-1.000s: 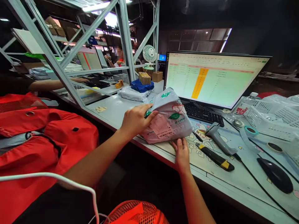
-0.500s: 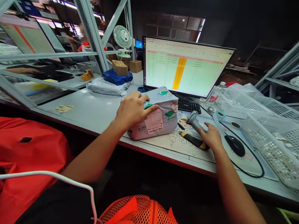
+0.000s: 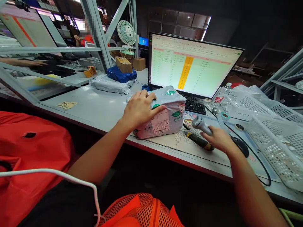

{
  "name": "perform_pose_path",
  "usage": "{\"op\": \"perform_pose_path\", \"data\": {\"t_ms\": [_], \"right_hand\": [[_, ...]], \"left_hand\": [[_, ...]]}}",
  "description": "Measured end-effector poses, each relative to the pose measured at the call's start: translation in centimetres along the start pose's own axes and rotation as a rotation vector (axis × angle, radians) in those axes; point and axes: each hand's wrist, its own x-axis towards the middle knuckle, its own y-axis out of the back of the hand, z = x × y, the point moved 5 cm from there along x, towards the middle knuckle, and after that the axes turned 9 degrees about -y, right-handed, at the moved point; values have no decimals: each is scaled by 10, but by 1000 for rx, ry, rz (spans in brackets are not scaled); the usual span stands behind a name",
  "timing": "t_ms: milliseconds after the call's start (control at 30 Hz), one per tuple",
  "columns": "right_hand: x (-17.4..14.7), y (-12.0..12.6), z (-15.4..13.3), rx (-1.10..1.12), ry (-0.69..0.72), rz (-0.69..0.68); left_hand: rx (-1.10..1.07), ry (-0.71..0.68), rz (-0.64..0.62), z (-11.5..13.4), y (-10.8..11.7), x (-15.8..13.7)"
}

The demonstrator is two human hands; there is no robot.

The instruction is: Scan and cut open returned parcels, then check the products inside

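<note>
A grey plastic-wrapped parcel (image 3: pixel 177 105) with green leaf prints sits at the desk's front edge. My left hand (image 3: pixel 142 107) grips its top left side, thumb across the front above a white barcode label (image 3: pixel 161 122). In my right hand (image 3: pixel 219 138), fingers are wrapped around the handle of a grey barcode scanner (image 3: pixel 199 122), its head pointing left at the parcel. Just below the scanner a black and yellow utility knife (image 3: pixel 200 141) lies on the desk mat. Beside the parcel's right side is a black pen (image 3: pixel 186 126).
A monitor (image 3: pixel 191 66) with a spreadsheet stands behind a black keyboard (image 3: pixel 195 107). To the right are a black mouse (image 3: pixel 240 146), tape rolls and white plastic baskets (image 3: pixel 272 148). Packages (image 3: pixel 111 83) lie at back left. Another person's hand (image 3: pixel 33 63) shows beyond the metal frame.
My right hand has lifted the scanner off the mat and turned its head toward the parcel. My left hand stays on the parcel. The view has shifted slightly.
</note>
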Motion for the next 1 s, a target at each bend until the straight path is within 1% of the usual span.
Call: {"op": "perform_pose_path", "data": {"t_ms": [67, 100, 167, 233, 333, 500, 600, 667, 767, 867, 1000], "right_hand": [[-43, 14, -2, 132, 200, -54], [-66, 18, -4, 197, 290, -106], [-106, 25, -10, 289, 412, -178], [-133, 27, -17, 313, 471, -188], [-149, 27, -29, 281, 513, -158], [-147, 27, -47, 174, 539, -169], [-146, 28, -52, 161, 562, -175], [-144, 30, -52, 185, 549, -174], [-133, 34, -43, 235, 477, -147], [-103, 34, -26, 278, 357, -96], [-36, 26, 10, 252, 160, 88]], "left_hand": [[-7, 2, -2, 0, -1, -1], [-12, 5, -3, 0, -1, -1], [-25, 9, -3, 0, -2, -1], [-42, 11, 2, -1, -2, -1], [-54, 8, 14, -1, -1, -2], [-33, -20, 10, 1, 1, -3], [-16, -21, 3, 2, 2, -3], [-3, -28, 3, 2, 3, -3], [19, -58, -10, 1, 4, -7], [19, -74, -68, 0, 3, -11], [-10, -35, -207, -3, -2, -13]]}}
